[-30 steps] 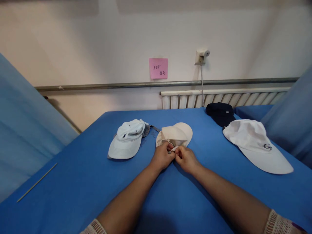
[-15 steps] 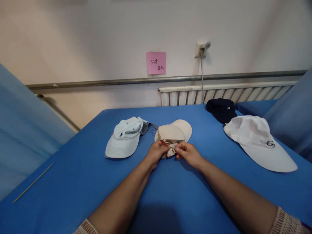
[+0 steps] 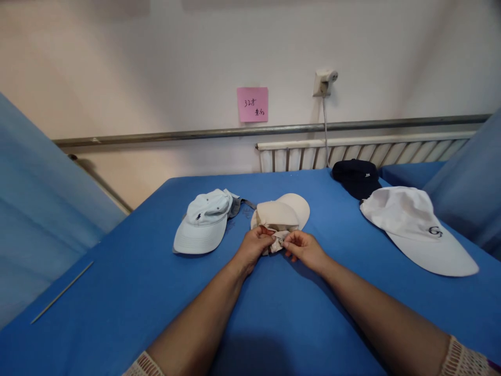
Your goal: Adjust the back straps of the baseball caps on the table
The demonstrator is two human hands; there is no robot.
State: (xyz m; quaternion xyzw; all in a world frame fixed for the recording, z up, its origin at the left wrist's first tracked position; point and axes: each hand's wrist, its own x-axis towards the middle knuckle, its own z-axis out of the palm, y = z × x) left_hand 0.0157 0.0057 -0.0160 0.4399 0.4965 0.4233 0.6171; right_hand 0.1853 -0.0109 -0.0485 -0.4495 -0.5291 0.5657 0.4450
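Note:
A beige cap (image 3: 277, 214) lies in the middle of the blue-covered surface, its brim pointing away to the right. My left hand (image 3: 255, 249) pinches the near edge of the cap at its back strap. Opposite it, my right hand (image 3: 304, 248) has thumb and forefinger closed on the strap's other side, near a small buckle-like piece that is too small to make out. Part of the strap is hidden behind my fingers. To the left sits a pale blue cap (image 3: 205, 219) with a dark logo, a grey strap showing behind it.
At the right are a white cap (image 3: 407, 214) with a long brim and a navy cap (image 3: 355, 177). A thin stick (image 3: 62, 292) lies at the left. Behind are a metal rail (image 3: 188, 134), a radiator (image 3: 293, 156), a socket (image 3: 323, 83) and a pink note (image 3: 252, 104). Blue curtains (image 3: 43, 209) hang at the sides.
The whole view has shifted slightly, so most things appear a little farther right. Both hands keep their hold on the beige cap's strap, with only slight finger movement.

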